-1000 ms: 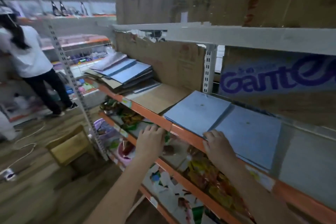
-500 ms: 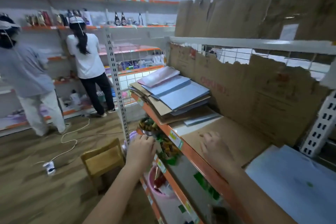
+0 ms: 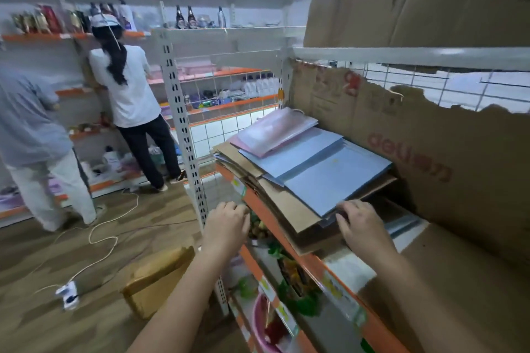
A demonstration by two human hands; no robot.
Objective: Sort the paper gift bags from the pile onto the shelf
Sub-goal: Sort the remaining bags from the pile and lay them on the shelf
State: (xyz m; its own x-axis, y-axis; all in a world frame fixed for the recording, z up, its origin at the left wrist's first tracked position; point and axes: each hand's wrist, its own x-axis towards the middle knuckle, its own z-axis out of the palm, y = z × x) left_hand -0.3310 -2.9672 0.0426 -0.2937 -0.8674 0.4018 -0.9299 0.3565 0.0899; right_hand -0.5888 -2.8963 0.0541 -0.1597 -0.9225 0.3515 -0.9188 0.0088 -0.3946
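Note:
A pile of flat paper gift bags lies on the orange-edged shelf (image 3: 338,269): a blue bag (image 3: 335,178) on top, a pink bag (image 3: 272,132) behind it, brown bags (image 3: 286,209) underneath. My right hand (image 3: 361,226) reaches the pile's near corner, its fingers curled at the edge of the blue bag; whether they hold it is unclear. My left hand (image 3: 226,223) hovers at the shelf's left front edge with loosely bent fingers and holds nothing.
Torn cardboard (image 3: 430,146) lines the back of the shelf. A lower shelf holds coloured goods (image 3: 286,266). A perforated upright post (image 3: 183,129) stands left of the pile. Two persons (image 3: 129,94) work at far shelves. A cable and power strip (image 3: 67,292) and a cardboard box (image 3: 155,278) lie on the floor.
The view swung left from the sorted blue bags to the mixed pile. Both hands moved along the shelf edge, and my right hand now reaches the pile's corner.

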